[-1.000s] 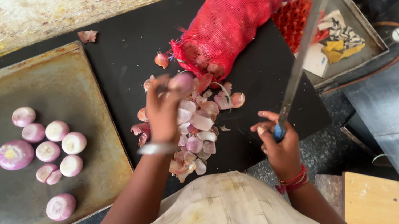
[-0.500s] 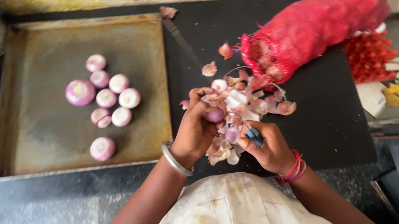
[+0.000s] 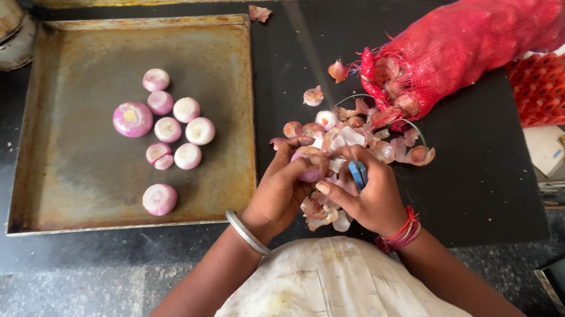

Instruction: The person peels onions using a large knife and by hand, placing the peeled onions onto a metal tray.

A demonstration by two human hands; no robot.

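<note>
Both hands are now meeting over the pile of peels [image 3: 364, 141]. The left hand [image 3: 281, 193], raised a second ago, is cupping the onion [image 3: 310, 164], fingers curled round it. The right hand [image 3: 374, 200] is gripping the blue-handled knife [image 3: 357, 173], its long blade no longer sticking out toward the red mesh sack [image 3: 476, 34].
</note>
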